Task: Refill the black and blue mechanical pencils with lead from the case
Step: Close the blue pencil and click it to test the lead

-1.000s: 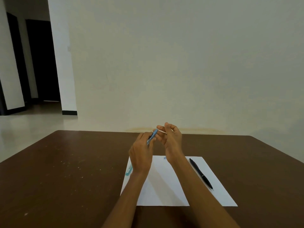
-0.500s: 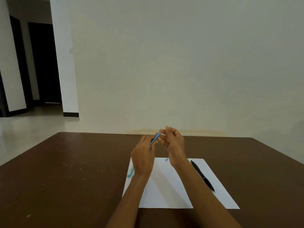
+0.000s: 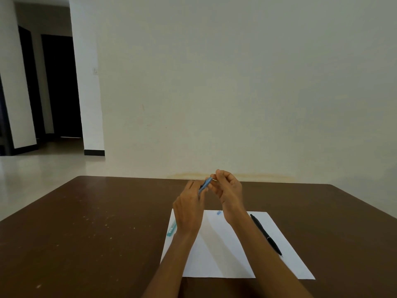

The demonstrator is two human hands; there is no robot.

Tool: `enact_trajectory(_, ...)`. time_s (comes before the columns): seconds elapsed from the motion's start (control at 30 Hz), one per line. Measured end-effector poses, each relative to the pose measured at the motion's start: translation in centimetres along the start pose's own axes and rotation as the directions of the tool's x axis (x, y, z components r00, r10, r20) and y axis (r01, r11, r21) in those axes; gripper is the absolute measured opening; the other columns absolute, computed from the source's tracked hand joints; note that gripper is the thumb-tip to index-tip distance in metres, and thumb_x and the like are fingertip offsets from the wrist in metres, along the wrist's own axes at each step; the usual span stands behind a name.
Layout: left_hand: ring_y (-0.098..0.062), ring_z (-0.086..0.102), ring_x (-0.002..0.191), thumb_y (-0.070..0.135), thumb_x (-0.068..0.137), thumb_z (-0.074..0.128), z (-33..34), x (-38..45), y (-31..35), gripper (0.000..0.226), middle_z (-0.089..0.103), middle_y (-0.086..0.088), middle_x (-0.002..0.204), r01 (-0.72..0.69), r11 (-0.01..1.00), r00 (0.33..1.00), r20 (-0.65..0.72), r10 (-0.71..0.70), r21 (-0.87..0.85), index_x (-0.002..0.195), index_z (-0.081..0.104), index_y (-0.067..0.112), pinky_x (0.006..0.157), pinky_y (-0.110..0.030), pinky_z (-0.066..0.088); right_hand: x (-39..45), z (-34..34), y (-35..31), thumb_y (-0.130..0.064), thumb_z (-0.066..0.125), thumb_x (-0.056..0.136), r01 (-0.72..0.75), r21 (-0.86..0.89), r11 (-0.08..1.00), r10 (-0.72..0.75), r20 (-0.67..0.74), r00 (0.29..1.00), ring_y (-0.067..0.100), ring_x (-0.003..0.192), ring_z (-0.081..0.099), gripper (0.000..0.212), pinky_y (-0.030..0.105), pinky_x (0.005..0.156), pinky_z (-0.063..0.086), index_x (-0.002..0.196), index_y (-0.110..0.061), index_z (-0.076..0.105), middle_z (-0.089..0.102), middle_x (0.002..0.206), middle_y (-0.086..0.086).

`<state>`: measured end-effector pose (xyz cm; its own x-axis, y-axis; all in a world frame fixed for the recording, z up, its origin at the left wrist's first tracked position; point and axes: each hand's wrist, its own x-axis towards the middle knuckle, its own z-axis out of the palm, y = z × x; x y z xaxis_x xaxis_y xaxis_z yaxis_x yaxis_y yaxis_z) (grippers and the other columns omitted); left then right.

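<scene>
Two pencils are in view. The blue pencil (image 3: 205, 185) is held in the air above the far edge of the paper (image 3: 227, 250), tilted with its upper end pointing up and to the right; its body is pale blue, partly hidden by fingers. The left hand (image 3: 189, 208) grips its lower barrel with closed fingers. The right hand (image 3: 228, 190) meets the pencil's upper end with thumb and fingertips pinched together; whether they hold a lead is too small to tell. One black pencil (image 3: 266, 235) lies flat near the right edge of the paper, running from far-left to near-right. One small blue cap (image 3: 219, 212) rests near the far edge of the paper. One teal case (image 3: 171, 229) lies at the paper's left edge, partly behind the left wrist; its label cannot be read. The single white sheet lies on a brown table (image 3: 86, 233).
</scene>
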<state>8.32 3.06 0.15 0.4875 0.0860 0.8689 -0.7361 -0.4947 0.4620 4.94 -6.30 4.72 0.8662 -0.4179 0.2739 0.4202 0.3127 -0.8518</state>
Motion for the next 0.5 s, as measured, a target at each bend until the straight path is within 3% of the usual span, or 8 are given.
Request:
enact_trajectory(0.07,-0.012,0.063,0.055,0.05,0.09,0.041,0.1,-0.1,-0.2,0.052,0.069,-0.004,0.072,0.009,1.0,1.0,0.005,-0.009,-0.006,0.087,0.069,0.006,0.057,-0.015,0.047,0.0,-0.1,0.2,-0.017,0.061,0.089,-0.005,-0.03,1.0,0.005,0.027,1.0,0.012,0.071,0.072,0.014,0.02,0.064,0.058,0.097,-0.007,0.065,0.071,0.086,0.007)
enact_trajectory(0.23,-0.012,0.062,0.055,0.028,0.079,0.063,-0.1,0.0,-0.1,0.024,0.068,-0.004,0.072,0.047,0.999,0.998,0.041,-0.048,0.023,0.088,0.069,0.007,0.054,-0.016,0.048,0.1,-0.6,0.4,-0.017,0.061,0.089,-0.021,-0.063,0.998,0.028,0.108,0.994,0.014,0.075,0.071,0.019,0.021,0.068,0.058,0.101,-0.002,0.067,0.071,0.088,0.01)
enact_trajectory(0.5,-0.013,0.063,0.055,0.033,0.079,0.06,0.0,0.0,-0.2,0.03,0.069,-0.003,0.072,0.028,0.999,0.998,0.056,-0.031,0.045,0.088,0.07,0.007,0.054,-0.015,0.047,0.3,-1.6,0.4,-0.015,0.063,0.088,0.015,-0.099,0.995,0.001,0.159,0.987,0.015,0.074,0.071,0.017,0.02,0.07,0.058,0.098,-0.005,0.071,0.073,0.088,0.012)
